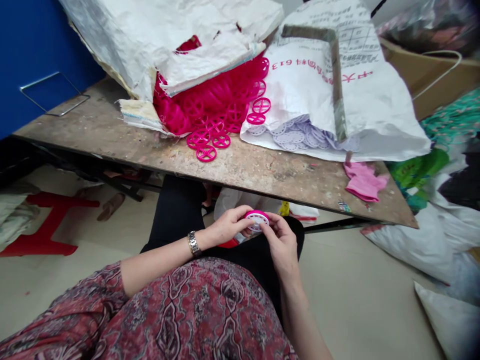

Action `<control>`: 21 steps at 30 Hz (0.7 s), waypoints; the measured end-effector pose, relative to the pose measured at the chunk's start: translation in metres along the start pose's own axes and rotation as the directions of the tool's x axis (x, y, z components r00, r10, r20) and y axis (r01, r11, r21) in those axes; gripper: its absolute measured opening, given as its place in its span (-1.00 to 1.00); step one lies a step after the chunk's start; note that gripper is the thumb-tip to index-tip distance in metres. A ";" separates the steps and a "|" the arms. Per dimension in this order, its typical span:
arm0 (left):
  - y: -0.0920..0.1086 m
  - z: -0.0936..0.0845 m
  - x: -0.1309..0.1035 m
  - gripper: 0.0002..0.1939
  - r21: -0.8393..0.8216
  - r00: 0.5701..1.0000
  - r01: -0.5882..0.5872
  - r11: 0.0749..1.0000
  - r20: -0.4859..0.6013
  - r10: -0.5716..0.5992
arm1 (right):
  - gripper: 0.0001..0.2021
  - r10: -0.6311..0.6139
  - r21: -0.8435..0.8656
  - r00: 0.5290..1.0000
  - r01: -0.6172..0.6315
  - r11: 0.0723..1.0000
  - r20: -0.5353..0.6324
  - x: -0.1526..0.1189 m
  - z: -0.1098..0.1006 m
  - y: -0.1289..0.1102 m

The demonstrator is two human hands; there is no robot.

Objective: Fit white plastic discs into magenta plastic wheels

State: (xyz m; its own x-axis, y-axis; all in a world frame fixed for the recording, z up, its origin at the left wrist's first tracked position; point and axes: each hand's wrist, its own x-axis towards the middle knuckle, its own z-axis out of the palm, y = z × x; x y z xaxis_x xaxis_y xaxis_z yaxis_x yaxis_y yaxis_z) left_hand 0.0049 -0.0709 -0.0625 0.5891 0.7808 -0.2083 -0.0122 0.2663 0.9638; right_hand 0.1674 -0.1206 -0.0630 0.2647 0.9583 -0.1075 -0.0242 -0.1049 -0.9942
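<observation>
Over my lap, both hands grip one small round piece: a pink plastic ring with a pale slotted disc (258,218) set against its face. My left hand (227,226) holds it from the left, thumb pressed on the disc. From the right, my right hand (282,241) pinches the rim, its thumb also on the disc's face. On the table, a heap of pink spoked plastic rings (215,100) spills from a torn white sack (150,35). Pale lilac slotted discs (300,134) lie at the mouth of another white sack (375,90).
The worn brown table (270,172) has its front edge just beyond my hands. A pink cloth glove (365,181) lies near its right end. Metal angle pieces (335,75) rest on the printed sack. A red stool (45,225) stands left; white sacks (416,240) fill the floor at right.
</observation>
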 end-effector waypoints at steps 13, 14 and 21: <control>0.011 0.001 -0.005 -0.69 0.557 0.973 -0.225 0.800 0.082 0.216 | -0.89 -0.201 -0.279 0.979 0.199 0.940 0.021 -0.009 0.002 -0.002; 0.011 0.001 -0.005 -0.69 0.576 0.973 -0.219 0.788 0.073 0.217 | -0.89 -0.198 -0.287 0.980 0.195 0.938 0.019 -0.008 0.002 -0.001; 0.021 -0.002 0.001 -0.75 0.557 0.988 -0.152 0.816 0.101 0.115 | -0.79 -0.001 -0.102 0.999 -0.002 0.995 -0.033 0.004 0.002 0.007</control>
State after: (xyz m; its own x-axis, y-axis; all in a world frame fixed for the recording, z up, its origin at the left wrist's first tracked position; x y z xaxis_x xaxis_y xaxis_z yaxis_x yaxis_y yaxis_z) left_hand 0.0036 -0.0630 -0.0428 0.6625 0.7450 -0.0782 0.3509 -0.2164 0.9111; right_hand 0.1661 -0.1166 -0.0707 0.2963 0.9492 -0.1060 0.0739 -0.1334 -0.9883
